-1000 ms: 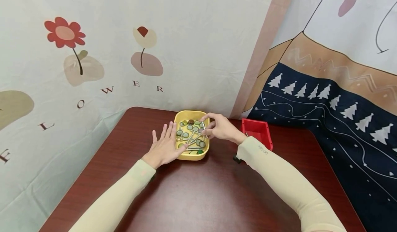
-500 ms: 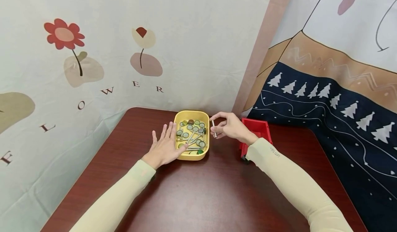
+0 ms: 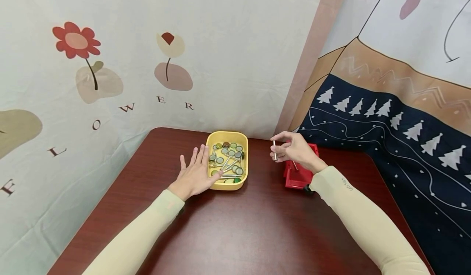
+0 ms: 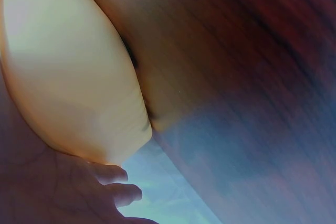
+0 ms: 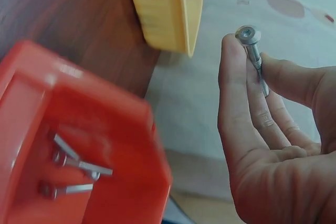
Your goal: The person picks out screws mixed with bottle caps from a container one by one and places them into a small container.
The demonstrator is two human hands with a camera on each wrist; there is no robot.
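My right hand (image 3: 296,149) pinches a silver bolt (image 5: 248,35) between thumb and fingers, its round socket head at the top. In the head view the bolt hangs upright beside the near-left part of a red bin (image 3: 296,182). Several bolts (image 5: 81,164) lie inside that bin in the right wrist view. My left hand (image 3: 194,175) lies flat with fingers spread along the left side of a yellow tray (image 3: 227,186), thumb over its near-left rim. Bottle caps (image 3: 239,171) and several more bolts (image 3: 232,176) are mixed in the tray.
Both containers stand towards the back of a dark red-brown table (image 3: 220,230). A printed curtain (image 3: 235,62) hangs right behind the back edge. Navy cloth with white trees (image 3: 386,144) borders the right side.
My right hand has lifted the bolt out of the yellow tray and carried it right, up to the red bin. The left hand has stayed in place.
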